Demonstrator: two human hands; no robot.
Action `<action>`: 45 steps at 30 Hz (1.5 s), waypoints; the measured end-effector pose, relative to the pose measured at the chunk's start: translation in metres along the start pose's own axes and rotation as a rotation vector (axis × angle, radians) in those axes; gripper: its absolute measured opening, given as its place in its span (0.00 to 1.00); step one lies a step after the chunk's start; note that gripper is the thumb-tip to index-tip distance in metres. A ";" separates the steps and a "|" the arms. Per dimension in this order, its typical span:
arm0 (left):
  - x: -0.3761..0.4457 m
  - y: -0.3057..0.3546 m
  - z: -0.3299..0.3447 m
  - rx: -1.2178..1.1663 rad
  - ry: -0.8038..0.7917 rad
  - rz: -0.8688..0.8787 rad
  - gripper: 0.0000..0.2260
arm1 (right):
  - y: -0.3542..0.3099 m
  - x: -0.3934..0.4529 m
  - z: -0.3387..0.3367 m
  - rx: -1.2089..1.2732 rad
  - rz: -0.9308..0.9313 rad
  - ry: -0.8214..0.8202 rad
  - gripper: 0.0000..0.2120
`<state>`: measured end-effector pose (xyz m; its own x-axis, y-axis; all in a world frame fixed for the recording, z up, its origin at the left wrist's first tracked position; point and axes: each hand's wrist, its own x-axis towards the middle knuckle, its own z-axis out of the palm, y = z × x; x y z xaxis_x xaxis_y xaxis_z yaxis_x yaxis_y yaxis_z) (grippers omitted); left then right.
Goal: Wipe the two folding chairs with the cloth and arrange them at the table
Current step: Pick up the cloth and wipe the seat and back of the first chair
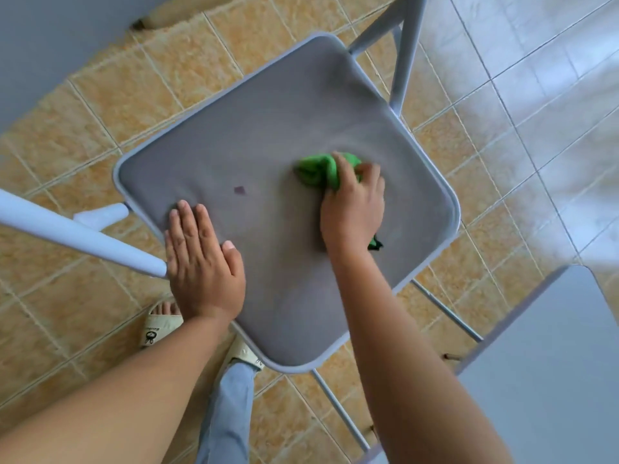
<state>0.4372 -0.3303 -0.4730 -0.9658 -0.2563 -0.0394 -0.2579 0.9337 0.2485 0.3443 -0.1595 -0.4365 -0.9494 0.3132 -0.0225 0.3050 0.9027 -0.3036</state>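
- The right hand (351, 209) was clenched around the green cloth (321, 170), pressing it on the folding chair's grey seat (268, 128).
- The left hand (201, 262) lay flat, fingers released, on the seat's near-left edge.
- A small dark spot (239, 190) sat between them.

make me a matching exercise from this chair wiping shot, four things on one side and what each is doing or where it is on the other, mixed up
Things:
1. left hand
2. right hand
3. green cloth
4. dark spot

States:
A. bunched up on the grey seat
B. gripping the cloth
C. lying flat and open on the seat's near edge
D. on the seat between the two hands, uncovered

Pairs: 1-C, 2-B, 3-A, 4-D
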 end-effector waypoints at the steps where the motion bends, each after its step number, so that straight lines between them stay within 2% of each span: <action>1: 0.001 -0.001 0.000 0.001 0.012 0.004 0.27 | 0.009 0.033 -0.002 -0.020 0.011 0.038 0.22; 3: 0.001 -0.001 0.003 -0.004 0.020 0.004 0.27 | 0.042 0.075 -0.010 -0.011 0.139 0.120 0.19; 5: 0.001 0.000 0.004 0.001 0.017 0.006 0.27 | 0.081 0.076 -0.026 -0.028 0.313 0.155 0.19; 9: 0.000 0.000 -0.002 0.005 -0.026 -0.007 0.27 | 0.106 -0.020 -0.045 -0.020 0.572 0.155 0.20; 11: 0.000 0.002 -0.004 0.006 -0.039 -0.018 0.27 | 0.082 -0.078 -0.038 0.031 0.537 0.122 0.21; 13: 0.001 0.004 -0.003 0.006 -0.041 -0.020 0.27 | 0.040 -0.108 -0.023 0.044 0.381 0.024 0.23; 16: 0.001 0.002 -0.002 0.013 -0.031 -0.009 0.27 | 0.002 -0.064 -0.008 0.086 0.125 -0.026 0.23; 18: 0.001 0.002 -0.002 0.018 -0.029 -0.017 0.28 | 0.013 0.001 -0.007 0.027 0.038 0.011 0.22; 21: 0.001 0.005 -0.001 0.024 -0.021 -0.019 0.28 | 0.065 0.072 -0.022 -0.047 0.153 0.102 0.22; 23: 0.001 0.005 -0.002 0.022 -0.035 -0.025 0.28 | 0.096 0.058 -0.033 -0.084 0.284 0.140 0.21; 25: 0.000 0.001 -0.005 0.021 -0.072 -0.029 0.28 | 0.113 0.003 -0.039 -0.074 0.372 0.138 0.20; 27: -0.005 -0.004 -0.004 0.051 -0.093 -0.022 0.28 | 0.106 -0.092 -0.036 0.015 0.414 0.069 0.20; 29: -0.012 -0.009 -0.005 0.077 -0.115 -0.002 0.28 | 0.069 -0.193 -0.037 0.062 0.368 -0.025 0.21; 31: -0.018 -0.005 -0.007 0.064 -0.128 0.025 0.28 | 0.023 -0.240 -0.025 0.119 0.322 -0.090 0.21; 34: -0.013 0.012 -0.006 0.035 -0.104 0.023 0.28 | -0.014 -0.197 -0.009 0.194 0.176 -0.086 0.22; 35: 0.003 -0.007 -0.010 0.037 -0.081 -0.087 0.28 | -0.042 -0.151 0.001 0.188 0.085 -0.132 0.22; 36: 0.009 -0.009 -0.014 0.038 -0.070 -0.114 0.28 | -0.049 -0.109 0.007 0.164 0.036 -0.116 0.22; 38: 0.011 -0.001 -0.012 0.030 -0.075 -0.098 0.28 | -0.039 -0.028 0.003 0.072 0.021 -0.014 0.22; 40: 0.009 0.002 -0.012 0.016 -0.071 -0.081 0.27 | -0.004 0.020 -0.008 -0.002 0.090 0.013 0.21; 43: 0.002 0.006 -0.009 0.014 -0.094 -0.053 0.27 | 0.061 -0.001 -0.039 -0.049 0.246 0.018 0.16; 45: 0.003 0.004 -0.008 0.017 -0.097 -0.035 0.27 | 0.067 -0.047 -0.045 -0.018 0.288 -0.004 0.15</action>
<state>0.4338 -0.3291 -0.4642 -0.9542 -0.2637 -0.1416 -0.2907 0.9291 0.2287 0.4124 -0.0998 -0.4127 -0.8237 0.5564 -0.1091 0.5634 0.7818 -0.2670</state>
